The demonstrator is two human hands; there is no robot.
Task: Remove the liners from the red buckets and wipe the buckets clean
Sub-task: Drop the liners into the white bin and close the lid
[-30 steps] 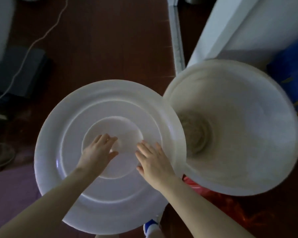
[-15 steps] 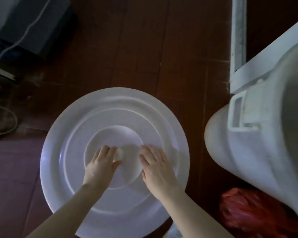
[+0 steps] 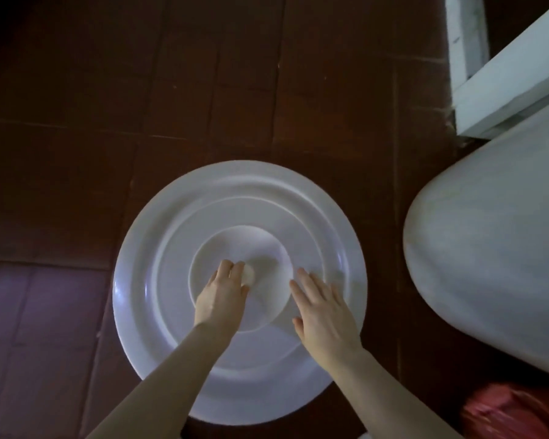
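So, closest to the camera, both bare forearms reach out over a big round white plastic lid [image 3: 235, 191] with raised rings, lying flat on the floor. The left hand [image 3: 221, 297] sits at the lid's centre, fingers pressed together and curled over a small pale round piece [image 3: 248, 275], thumb tucked beside it. The right hand [image 3: 322, 315] lies flat just beside it, fingers straight and slightly spread. Bottom right, some crumpled red plastic [image 3: 504, 413], blurry. Past that sits a large white plastic container [image 3: 488, 248], then dark reddish-brown floor tiles [image 3: 108, 90] and a white frame [image 3: 504, 77].
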